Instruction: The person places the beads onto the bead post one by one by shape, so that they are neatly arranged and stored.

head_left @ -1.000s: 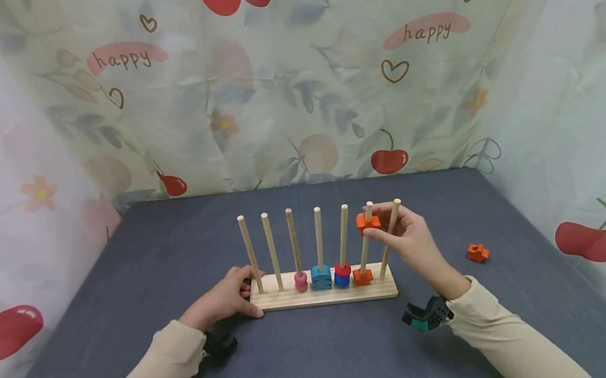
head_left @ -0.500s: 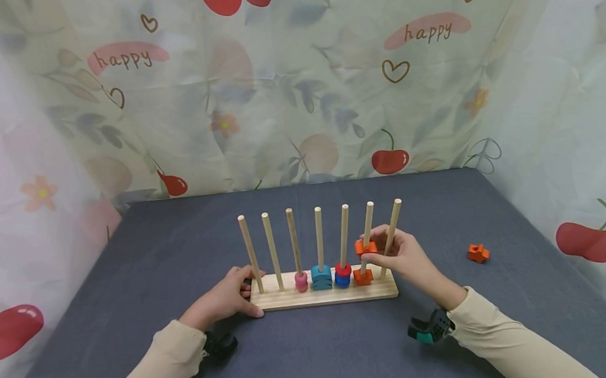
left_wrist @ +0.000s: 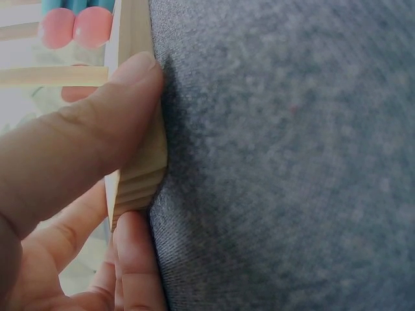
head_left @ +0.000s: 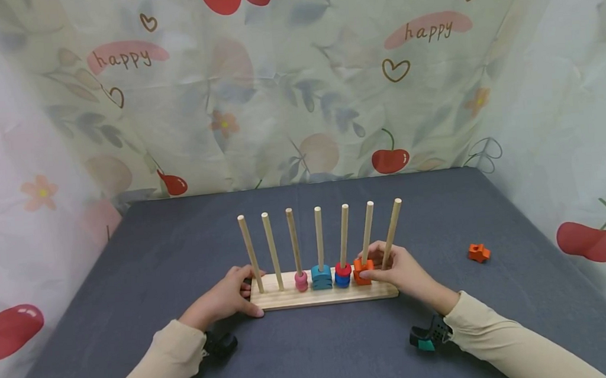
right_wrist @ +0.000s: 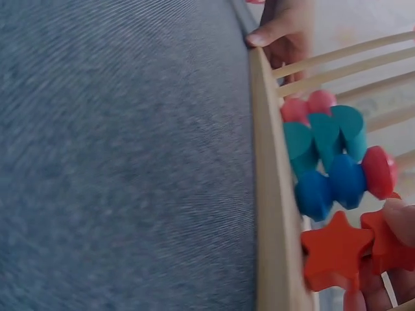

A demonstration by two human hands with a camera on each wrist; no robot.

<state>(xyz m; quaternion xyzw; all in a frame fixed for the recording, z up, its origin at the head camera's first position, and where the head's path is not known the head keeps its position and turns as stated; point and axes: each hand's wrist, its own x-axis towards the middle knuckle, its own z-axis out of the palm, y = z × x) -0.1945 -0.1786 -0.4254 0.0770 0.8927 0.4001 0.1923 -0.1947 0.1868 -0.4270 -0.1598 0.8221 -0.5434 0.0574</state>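
Note:
A wooden peg stand (head_left: pixel 322 297) with several upright pegs sits on the dark cloth. My left hand (head_left: pixel 225 297) grips its left end, thumb on the front edge (left_wrist: pixel 144 129), fingers around the end and far side. On the peg second from the right, my right hand (head_left: pixel 403 271) pinches an orange star bead (right_wrist: pixel 382 241) between thumb and fingers. Below it on that peg sits another orange star bead (right_wrist: pixel 334 249); the two look touching. Other pegs carry pink beads (head_left: pixel 301 282), teal beads (head_left: pixel 321 278), and blue beads (right_wrist: pixel 347 181) under a red bead (right_wrist: pixel 379 172).
A loose orange star bead (head_left: pixel 479 253) lies on the cloth to the right of the stand. Dark wrist cameras (head_left: pixel 431 334) hang beneath both wrists. A printed curtain (head_left: pixel 294 83) surrounds the table's back and sides.
My right hand has slid the orange star bead down the peg, from near its top to the star bead at the bottom. The left hand and the stand have stayed put.

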